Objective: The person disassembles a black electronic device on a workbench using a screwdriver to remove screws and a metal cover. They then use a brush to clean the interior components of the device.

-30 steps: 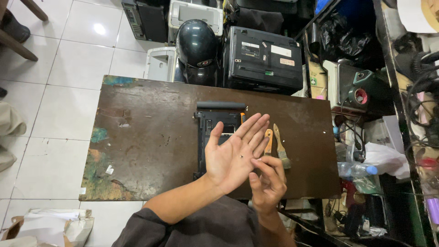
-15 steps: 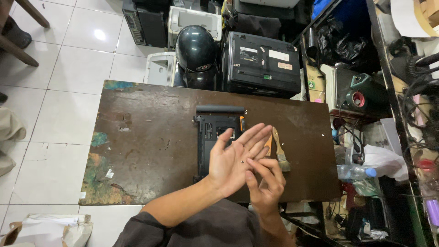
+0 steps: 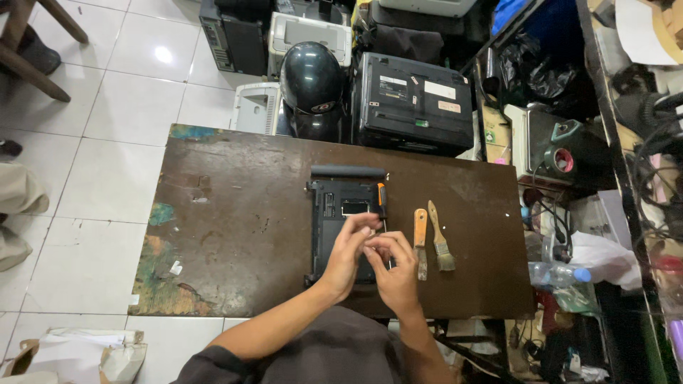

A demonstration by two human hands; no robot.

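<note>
A black laptop base [image 3: 336, 208] lies underside up in the middle of the worn brown table [image 3: 235, 235], with a dark bar [image 3: 347, 171] along its far edge. My left hand [image 3: 347, 254] and my right hand [image 3: 395, 276] meet over the laptop's near right part, fingertips touching each other. Whether something small sits between the fingers is too fine to tell. A screwdriver [image 3: 382, 200] with an orange and black handle rests on the laptop's right edge, just beyond my fingertips.
Two brushes lie right of my hands, one orange-handled [image 3: 420, 231], one with a pale wooden handle [image 3: 441, 243]. Behind the table stand a black helmet [image 3: 311, 78], a black machine [image 3: 413, 103] and a white unit [image 3: 256, 110]. A plastic bottle [image 3: 558, 274] and cables crowd the right.
My left hand, held open palm up before, has turned over and curled its fingers toward the right hand. Both hands have come down closer to the laptop, uncovering the brushes.
</note>
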